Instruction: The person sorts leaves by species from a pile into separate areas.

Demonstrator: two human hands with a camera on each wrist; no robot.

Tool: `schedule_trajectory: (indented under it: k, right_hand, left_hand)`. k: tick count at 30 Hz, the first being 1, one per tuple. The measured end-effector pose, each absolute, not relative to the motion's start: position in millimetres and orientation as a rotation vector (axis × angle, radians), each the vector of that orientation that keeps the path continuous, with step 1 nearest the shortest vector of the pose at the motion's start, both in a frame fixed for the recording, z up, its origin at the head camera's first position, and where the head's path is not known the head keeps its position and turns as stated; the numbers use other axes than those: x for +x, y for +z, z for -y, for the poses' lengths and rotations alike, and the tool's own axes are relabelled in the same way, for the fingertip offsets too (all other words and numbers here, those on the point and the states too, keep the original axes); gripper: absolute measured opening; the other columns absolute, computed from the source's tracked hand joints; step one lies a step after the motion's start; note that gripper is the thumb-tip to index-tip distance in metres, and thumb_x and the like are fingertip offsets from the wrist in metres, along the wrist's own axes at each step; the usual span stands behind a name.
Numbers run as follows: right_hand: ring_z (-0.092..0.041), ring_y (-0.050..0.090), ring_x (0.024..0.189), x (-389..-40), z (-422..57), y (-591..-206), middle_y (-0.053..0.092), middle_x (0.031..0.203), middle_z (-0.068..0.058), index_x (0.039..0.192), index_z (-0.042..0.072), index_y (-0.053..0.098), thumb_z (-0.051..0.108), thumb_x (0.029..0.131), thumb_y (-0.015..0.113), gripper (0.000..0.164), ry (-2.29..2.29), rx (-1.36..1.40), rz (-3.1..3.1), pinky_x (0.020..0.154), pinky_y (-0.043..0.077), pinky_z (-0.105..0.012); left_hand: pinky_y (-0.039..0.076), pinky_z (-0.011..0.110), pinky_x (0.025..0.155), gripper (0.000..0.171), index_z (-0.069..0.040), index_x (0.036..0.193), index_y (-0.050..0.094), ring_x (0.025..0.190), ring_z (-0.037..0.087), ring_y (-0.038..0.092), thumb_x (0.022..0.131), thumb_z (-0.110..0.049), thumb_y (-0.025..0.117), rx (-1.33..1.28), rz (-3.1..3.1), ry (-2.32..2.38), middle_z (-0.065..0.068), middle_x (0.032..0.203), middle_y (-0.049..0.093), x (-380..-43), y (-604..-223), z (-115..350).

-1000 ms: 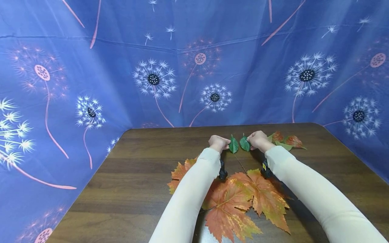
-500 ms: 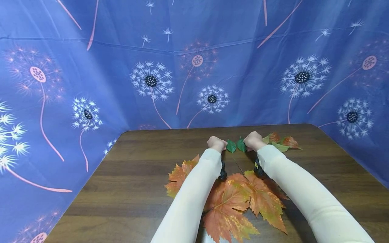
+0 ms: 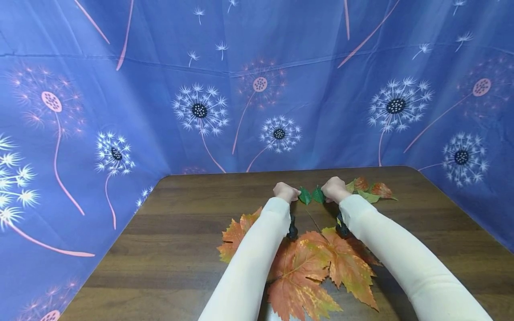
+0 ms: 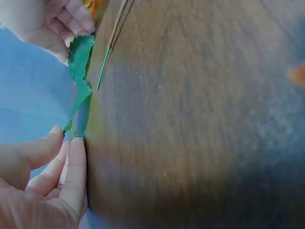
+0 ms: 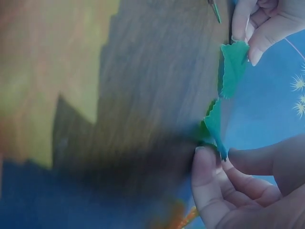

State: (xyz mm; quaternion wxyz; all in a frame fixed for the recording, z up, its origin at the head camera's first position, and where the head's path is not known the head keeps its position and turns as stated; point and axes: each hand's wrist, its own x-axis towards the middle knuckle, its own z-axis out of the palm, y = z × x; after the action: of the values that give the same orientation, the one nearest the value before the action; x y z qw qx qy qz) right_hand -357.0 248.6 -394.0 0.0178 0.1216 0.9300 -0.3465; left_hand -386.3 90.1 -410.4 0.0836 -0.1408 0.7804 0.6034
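Near the far edge of the table, my left hand point(image 3: 287, 191) pinches a small green leaf point(image 3: 304, 195) between thumb and fingers. My right hand point(image 3: 335, 189) pinches a second green leaf point(image 3: 318, 195) in the same way. The two leaves face each other with their toothed edges close together, raised over the wood. In the left wrist view the left hand point(image 4: 52, 181) grips its leaf point(image 4: 80, 102) at one end. The right wrist view shows the right hand point(image 5: 248, 186) holding its leaf point(image 5: 214, 119) by the end, between thumb and forefinger.
Large orange maple leaves point(image 3: 299, 272) lie on the wooden table point(image 3: 172, 232) under and between the forearms, one long stem point(image 3: 313, 219) pointing away. Right of the right hand lies a smaller green and red leaf cluster point(image 3: 371, 189). A blue dandelion-print cloth point(image 3: 241, 116) hangs behind.
My right hand has moved left, bringing its green leaf close to the one in my left hand. Both leaves have tilted from hanging upright. The head view has shifted slightly.
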Motion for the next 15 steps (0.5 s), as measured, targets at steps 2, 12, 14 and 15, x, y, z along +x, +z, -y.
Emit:
schedule_trajectory:
  k: [2, 12, 14, 15]
  right_hand:
    - [-0.013, 0.061, 0.045, -357.9, -249.5, -394.3, 0.057, 0.053, -0.005, 0.094, -0.01, 0.069, 0.004, 0.091, 0.046, 0.028, -1.079, 0.355, -2.884, 0.05, 0.056, -0.028]
    - [-0.014, 0.063, 0.052, -357.7, -254.8, -388.9, 0.064, 0.065, -0.01, 0.119, -0.014, 0.059, 0.009, 0.098, 0.054, 0.032, -1.225, 0.379, -2.718, 0.06, 0.059, -0.031]
    - [-0.014, 0.064, 0.054, -356.8, -254.5, -386.2, 0.064, 0.067, -0.011, 0.12, -0.013, 0.059, 0.011, 0.098, 0.055, 0.033, -1.238, 0.404, -2.698, 0.062, 0.059, -0.032]
    - [-0.015, 0.065, 0.055, -356.3, -254.5, -384.8, 0.065, 0.069, -0.011, 0.12, -0.013, 0.059, 0.011, 0.098, 0.055, 0.033, -1.251, 0.414, -2.694, 0.063, 0.059, -0.032]
  left_hand:
    - [0.059, 0.032, 0.066, 0.023, -0.001, 0.099, 0.076, 0.075, 0.022, 0.073, 0.076, -0.002, 0.08, -0.418, -2.308, 1.823, 0.016, 0.115, 0.069, -385.3, -410.0, -88.6]
    - [0.058, 0.034, 0.08, 0.037, 0.0, 0.114, 0.07, 0.089, 0.023, 0.073, 0.079, -0.005, 0.079, -0.394, -2.228, 1.834, 0.017, 0.127, 0.062, -378.2, -403.9, -80.2]
    - [0.056, 0.036, 0.086, 0.046, -0.001, 0.122, 0.065, 0.09, 0.022, 0.073, 0.08, -0.008, 0.079, -0.384, -2.232, 1.804, 0.017, 0.132, 0.059, -378.5, -402.3, -79.4]
    - [0.055, 0.038, 0.089, 0.052, -0.002, 0.128, 0.061, 0.09, 0.021, 0.073, 0.08, -0.009, 0.079, -0.377, -2.233, 1.793, 0.017, 0.134, 0.058, -379.0, -401.3, -79.1]
